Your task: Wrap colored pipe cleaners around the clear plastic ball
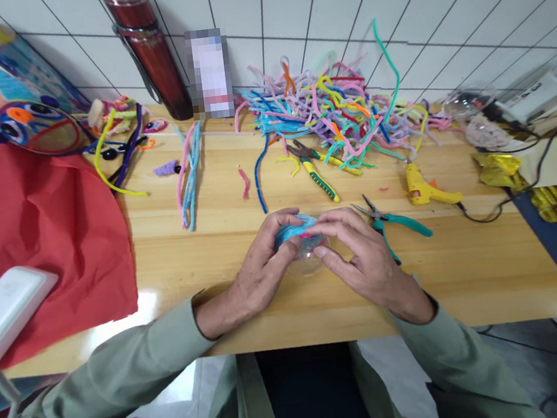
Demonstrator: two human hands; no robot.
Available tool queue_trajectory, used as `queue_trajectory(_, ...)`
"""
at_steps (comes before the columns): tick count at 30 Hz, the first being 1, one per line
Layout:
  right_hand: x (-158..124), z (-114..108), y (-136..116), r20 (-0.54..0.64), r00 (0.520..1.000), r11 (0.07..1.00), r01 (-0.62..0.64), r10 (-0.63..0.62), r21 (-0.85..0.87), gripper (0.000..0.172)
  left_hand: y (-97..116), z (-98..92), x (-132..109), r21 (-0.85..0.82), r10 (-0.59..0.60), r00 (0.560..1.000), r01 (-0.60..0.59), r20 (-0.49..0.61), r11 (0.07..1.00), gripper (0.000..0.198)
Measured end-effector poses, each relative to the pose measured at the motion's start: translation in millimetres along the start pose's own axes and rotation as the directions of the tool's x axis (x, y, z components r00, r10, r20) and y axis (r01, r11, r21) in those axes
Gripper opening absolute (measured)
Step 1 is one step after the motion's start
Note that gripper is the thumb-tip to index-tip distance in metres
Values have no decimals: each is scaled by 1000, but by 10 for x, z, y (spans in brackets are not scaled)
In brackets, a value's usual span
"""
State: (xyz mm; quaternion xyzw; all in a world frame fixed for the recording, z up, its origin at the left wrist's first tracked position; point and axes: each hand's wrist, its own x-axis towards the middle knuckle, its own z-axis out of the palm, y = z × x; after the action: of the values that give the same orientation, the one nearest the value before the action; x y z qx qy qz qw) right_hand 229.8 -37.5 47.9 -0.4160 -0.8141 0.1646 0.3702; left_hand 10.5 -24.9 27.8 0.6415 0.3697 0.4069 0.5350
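Note:
Between my two hands is a clear plastic ball (pixel 307 263) whose upper part is covered with blue pipe cleaners (pixel 288 232) and a bit of pink. My left hand (pixel 270 258) curls round its left side, thumb and fingers on the blue. From the right, my right hand (pixel 356 248) pinches near the pink part with fingertips and thumb. Teal-handled long-nose pliers (pixel 383 218) lie just beyond my right hand. Farther back are yellow-and-green pliers (pixel 315 168), a dark blue pipe cleaner (pixel 258 178) and a short pink piece (pixel 244 183).
A tangled pile of coloured pipe cleaners (pixel 327 106) lies along the tiled wall. A yellow glue gun (pixel 429 186) with a cord sits at right. Red cloth (pixel 83 258), a white power bank (pixel 13 313), a decorated ball (pixel 45 128), a can (pixel 23 60) and a red flask (pixel 153 55) stand left.

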Motion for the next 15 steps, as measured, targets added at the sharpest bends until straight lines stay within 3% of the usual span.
queue_trajectory(15, 25, -28, -22, 25, 998, 999, 52, -52, -16, 26, -20, 5, -8, -32, -22, 1000, 22, -10, 999, 22)
